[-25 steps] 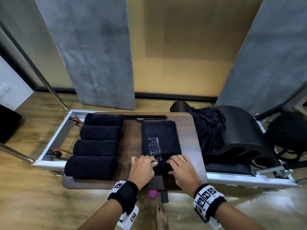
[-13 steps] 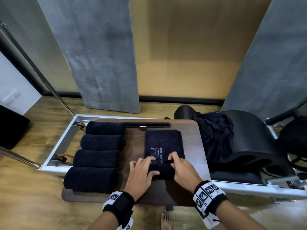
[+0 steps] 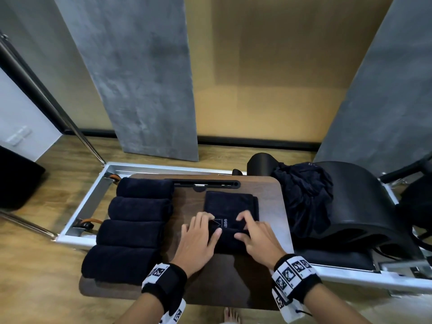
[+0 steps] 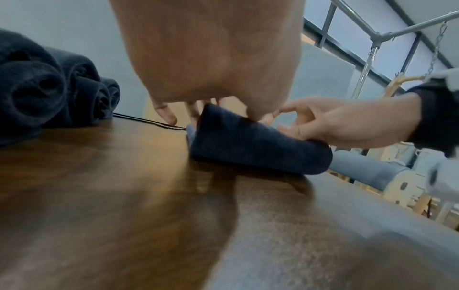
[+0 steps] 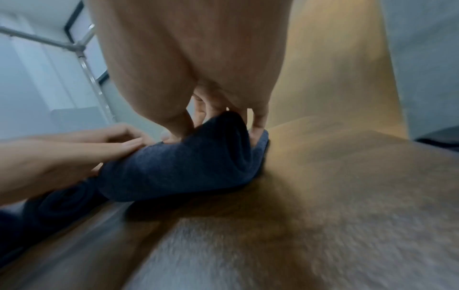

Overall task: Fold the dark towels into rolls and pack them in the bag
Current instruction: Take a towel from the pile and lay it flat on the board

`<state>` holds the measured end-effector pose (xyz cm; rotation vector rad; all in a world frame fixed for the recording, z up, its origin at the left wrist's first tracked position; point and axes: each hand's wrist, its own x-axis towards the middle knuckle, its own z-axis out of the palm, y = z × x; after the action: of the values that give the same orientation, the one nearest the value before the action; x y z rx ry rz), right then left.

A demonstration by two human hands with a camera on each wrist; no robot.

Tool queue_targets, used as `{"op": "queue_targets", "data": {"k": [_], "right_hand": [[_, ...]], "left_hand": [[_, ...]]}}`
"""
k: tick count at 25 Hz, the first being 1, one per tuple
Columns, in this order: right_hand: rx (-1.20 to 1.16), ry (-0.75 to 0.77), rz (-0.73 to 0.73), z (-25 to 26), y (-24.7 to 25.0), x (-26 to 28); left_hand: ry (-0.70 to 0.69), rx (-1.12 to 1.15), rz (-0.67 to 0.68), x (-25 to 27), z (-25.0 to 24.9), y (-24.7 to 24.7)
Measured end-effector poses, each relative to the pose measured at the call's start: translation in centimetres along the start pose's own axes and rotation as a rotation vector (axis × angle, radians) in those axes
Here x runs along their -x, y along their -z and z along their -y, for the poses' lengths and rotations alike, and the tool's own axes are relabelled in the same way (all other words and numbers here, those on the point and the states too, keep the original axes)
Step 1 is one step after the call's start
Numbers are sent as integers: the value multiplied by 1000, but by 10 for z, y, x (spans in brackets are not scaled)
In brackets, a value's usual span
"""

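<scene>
A dark towel [image 3: 230, 204] with a white logo lies folded in a strip on the wooden board [image 3: 271, 197]. Its near end is rolled up [image 4: 258, 149]. My left hand [image 3: 211, 224] grips the left part of that roll, fingers over the top and thumb on the near side. On the roll's right part my right hand [image 3: 242, 226] curls the same way, seen close in the right wrist view [image 5: 223, 117]. Several finished towel rolls [image 3: 138, 220] lie side by side on the board's left. A loose pile of dark towels [image 3: 304, 202] sits to the right.
The board rests on a metal-framed bench [image 3: 93, 197] over a wooden floor. A black padded arc [image 3: 360, 206] stands right of the pile, and a black bag-like shape [image 3: 418, 206] shows at the right edge. A slot [image 3: 205, 183] runs along the board's far edge.
Both hands have rolled the towel away from me: the roll is thicker and farther along, the flat part shorter, and most of the logo is now covered.
</scene>
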<state>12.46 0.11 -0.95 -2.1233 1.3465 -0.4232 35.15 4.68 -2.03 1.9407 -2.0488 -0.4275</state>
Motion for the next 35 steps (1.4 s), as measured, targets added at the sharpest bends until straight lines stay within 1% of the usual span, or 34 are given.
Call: {"op": "queue_targets", "data": {"k": [3, 6, 7, 10, 11, 12, 14, 15, 19, 21, 23, 25, 27, 30, 32, 35], "right_hand": [[-114, -60, -9, -7, 8, -10], [-167, -67, -79, -14, 6, -11], [-189, -60, -78, -17, 4, -7], [-165, -27, 34, -31, -2, 7], [-194, -39, 51, -37, -2, 10], [-277, -71, 51, -40, -1, 11], [-494, -139, 15, -46, 5, 7], [-557, -161, -15, -47, 8, 4], [-644, -213, -141, -48, 9, -5], [-593, -266, -218, -47, 2, -9], [-475, -344, -276, -46, -6, -15], [-417, -425, -316, -45, -9, -23], [-442, -500, -375, -40, -8, -29], [-472, -594, -479, -32, -5, -38], [-488, -656, -491, -28, -3, -43], [-543, -674, -452, -26, -2, -47]], "left_hand": [[-60, -29, 73, 6, 3, 2], [15, 3, 116, -4, 3, 6], [45, 22, 122, -10, 1, 8], [131, 67, 159, -29, -1, 13], [149, 63, 178, -34, -2, 14], [169, 59, 191, -39, -2, 14], [234, 89, 175, -46, -3, 13], [268, 119, 156, -49, -4, 12], [353, 234, 87, -61, -12, 11], [382, 303, 29, -64, -15, 9], [437, 371, -16, -69, -14, 9], [447, 366, 4, -76, -11, 7], [433, 358, 52, -81, -7, 3], [500, 534, 85, -90, -5, -3], [534, 658, 85, -100, -6, -3], [580, 770, 90, -115, -4, 2]]}}
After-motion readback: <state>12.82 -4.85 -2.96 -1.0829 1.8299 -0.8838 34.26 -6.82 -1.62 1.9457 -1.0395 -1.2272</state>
